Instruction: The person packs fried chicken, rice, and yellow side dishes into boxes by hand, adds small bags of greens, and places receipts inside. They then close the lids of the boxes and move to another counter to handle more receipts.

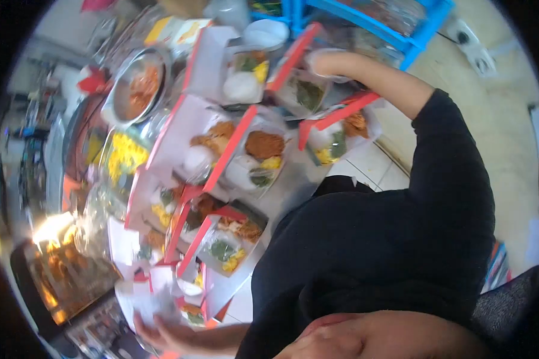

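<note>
My right hand (327, 64), in a thin clear plastic glove, reaches over the far end of the table. It is beside the raised red-edged lid of a meal box (308, 93) with dark green leaves inside; its fingers are mostly hidden. At the other end, my left hand (161, 335) has its fingers spread, fingertips right at a blurred white paperboard box (147, 302). Between my hands stand several open boxes, among them one with rice, a brown fried piece (265, 145) and yellow food, and another with greens in a clear wrapper (221, 250).
Behind the boxes are a metal bowl of reddish food (141, 87) and a tray of yellow pieces (126, 157). A lit glass display case (72, 275) stands nearby. Blue plastic racks (410, 45) are beyond my right hand. White floor tiles (368, 161) show beside the table.
</note>
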Motion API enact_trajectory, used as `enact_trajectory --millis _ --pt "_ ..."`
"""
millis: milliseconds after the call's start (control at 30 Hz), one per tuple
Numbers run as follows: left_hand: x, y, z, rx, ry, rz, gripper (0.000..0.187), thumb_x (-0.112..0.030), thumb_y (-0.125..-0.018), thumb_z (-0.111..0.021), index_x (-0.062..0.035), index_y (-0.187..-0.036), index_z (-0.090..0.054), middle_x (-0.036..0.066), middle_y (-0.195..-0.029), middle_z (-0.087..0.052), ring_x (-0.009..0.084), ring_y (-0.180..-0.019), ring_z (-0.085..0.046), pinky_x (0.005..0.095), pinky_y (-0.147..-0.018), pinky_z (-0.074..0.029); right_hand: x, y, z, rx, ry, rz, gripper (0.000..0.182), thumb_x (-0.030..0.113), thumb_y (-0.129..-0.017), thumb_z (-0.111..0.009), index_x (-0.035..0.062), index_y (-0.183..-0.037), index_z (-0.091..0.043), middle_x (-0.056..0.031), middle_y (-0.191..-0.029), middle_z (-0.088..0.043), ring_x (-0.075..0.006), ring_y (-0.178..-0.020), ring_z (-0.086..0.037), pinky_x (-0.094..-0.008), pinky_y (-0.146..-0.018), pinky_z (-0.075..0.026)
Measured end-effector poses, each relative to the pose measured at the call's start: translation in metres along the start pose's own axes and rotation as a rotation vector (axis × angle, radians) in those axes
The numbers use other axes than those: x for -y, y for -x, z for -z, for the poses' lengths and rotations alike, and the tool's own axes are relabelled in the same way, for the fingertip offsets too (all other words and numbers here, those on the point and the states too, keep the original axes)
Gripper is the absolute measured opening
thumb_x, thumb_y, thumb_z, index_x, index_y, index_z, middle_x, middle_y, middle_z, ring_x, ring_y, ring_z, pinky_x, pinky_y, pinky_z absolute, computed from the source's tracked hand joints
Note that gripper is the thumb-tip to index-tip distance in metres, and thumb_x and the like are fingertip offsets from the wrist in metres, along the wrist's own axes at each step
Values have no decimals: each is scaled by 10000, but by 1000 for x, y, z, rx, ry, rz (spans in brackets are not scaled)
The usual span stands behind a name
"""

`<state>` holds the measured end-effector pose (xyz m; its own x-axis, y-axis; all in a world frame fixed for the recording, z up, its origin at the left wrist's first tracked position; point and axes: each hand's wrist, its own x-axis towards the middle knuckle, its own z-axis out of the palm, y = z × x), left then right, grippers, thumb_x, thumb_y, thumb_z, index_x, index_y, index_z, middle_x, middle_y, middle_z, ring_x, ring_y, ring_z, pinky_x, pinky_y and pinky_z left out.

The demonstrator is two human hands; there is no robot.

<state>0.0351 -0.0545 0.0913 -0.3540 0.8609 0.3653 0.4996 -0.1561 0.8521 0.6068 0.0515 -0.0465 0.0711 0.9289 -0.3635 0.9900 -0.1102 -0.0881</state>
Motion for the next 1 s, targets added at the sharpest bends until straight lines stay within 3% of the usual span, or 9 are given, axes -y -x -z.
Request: enact_trajectory --millis 67,267,367,533,633,700,767,867,1000 --pt "-10 -5 -40 126 -40 -76 555 -191 -677 -611 -4 -1176 -458 165 -1169 -446 290 -1053 -440 412 -834 -411 20 14 20 -74 9 -89 313 289 -802 -488 72 -1016 -558 -178 -926 -596 -312 -794 -582 -428 -695 -447" --pt "-28 -23 -103 402 449 78 685 92 -652 -591 6 -1277 -323 150 -1156 -445 207 -1059 -464 310 -872 -398 65 15 36 57 -52 418 293 261 -770 -505 30 -943 -550 -157 -951 -574 -301 -898 -545 -385 -782 -426" --pt "-36 -27 -112 435 512 40 743 105 -649 -585 -5 -1311 -266 160 -1173 -428 207 -1055 -475 305 -851 -418 50 13 29 6 263 293 329 294 -786 -499 43 -993 -543 -138 -968 -565 -299 -932 -524 -379 -822 -407" --pt "-41 -29 -122 567 554 18 792 104 -650 -580 -5 -1335 -198 159 -1223 -382 215 -1074 -463 317 -872 -407 50 87 91 -147 -536 329 399 400 -810 -492 55 -1005 -541 -100 -918 -549 -227 -885 -515 -329 -798 -408" --pt "-38 -32 -131 614 540 -45 772 103 -654 -564 0 -1331 -208 155 -1237 -375 225 -1098 -438 335 -901 -386 38 119 98 -276 -480 276 400 418 -806 -502 54 -962 -555 -72 -844 -551 -197 -821 -516 -314 -754 -420" --pt "-34 -31 -131 589 322 -203 742 110 -662 -527 9 -1327 -213 159 -1259 -356 246 -1121 -411 358 -930 -358 37 146 104 -74 -626 -20 386 397 -784 -522 43 -930 -572 -52 -796 -559 -196 -776 -536 -335 -723 -441" --pt "-33 -22 -135 574 479 -36 649 45 -711 -492 21 -1312 -247 178 -1269 -349 278 -1128 -402 379 -945 -339 -5 157 72 -134 -158 352 257 236 -746 -509 38 -879 -607 -116 -820 -594 -261 -752 -556 -366 -688 -458" --pt "-26 -19 -129 506 275 -34 629 -82 -725 -513 18 -1302 -283 164 -1320 -306 289 -1206 -308 412 -999 -238 22 195 78 149 -38 -127 215 199 -772 -474 49 -853 -605 -141 -828 -589 -291 -768 -553 -375 -688 -446" --pt "-7 -23 -107 558 285 25 649 -12 -728 -402 -104 -1350 -242 137 -1360 -239 294 -1227 -276 413 -989 -237 0 217 82 -226 -195 -193 214 203 -796 -462 41 -840 -594 -157 -815 -582 -298 -766 -554 -386 -678 -440"
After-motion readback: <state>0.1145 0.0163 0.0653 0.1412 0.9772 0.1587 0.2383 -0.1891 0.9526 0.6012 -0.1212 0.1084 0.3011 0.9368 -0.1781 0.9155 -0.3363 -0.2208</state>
